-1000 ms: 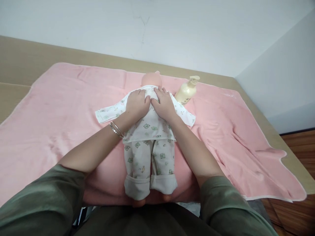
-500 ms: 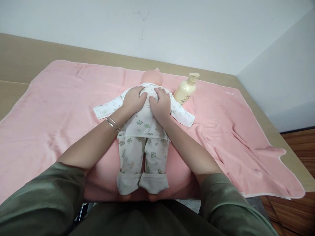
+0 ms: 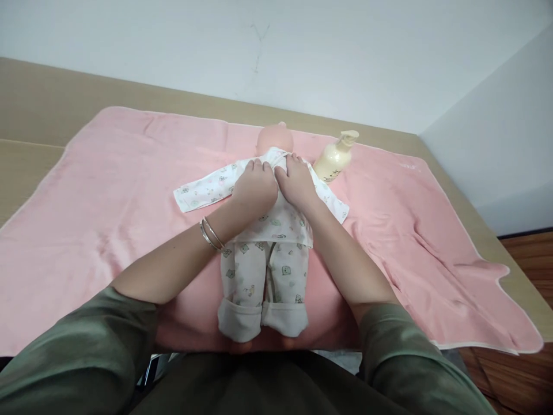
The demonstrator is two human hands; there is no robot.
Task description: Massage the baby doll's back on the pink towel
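A baby doll lies along the middle of a pink blanket, its head away from me and its feet at the near edge. It wears a white patterned top with the sleeves spread out and matching trousers with turned-up cuffs. My left hand, below two silver bracelets, is closed on the upper front of the top, its fingers curled in. My right hand grips the top near the collar, thumb and fingers bent on the cloth. Both hands touch or nearly touch.
The pink blanket covers much of the wooden table. A cream pump bottle stands right of the doll's head. Behind the table rises a white wall, and another wall meets it at the right.
My left hand has turned over from lying on the doll's chest and curled closed near my right hand. The doll and bottle appear slightly further right in the view.
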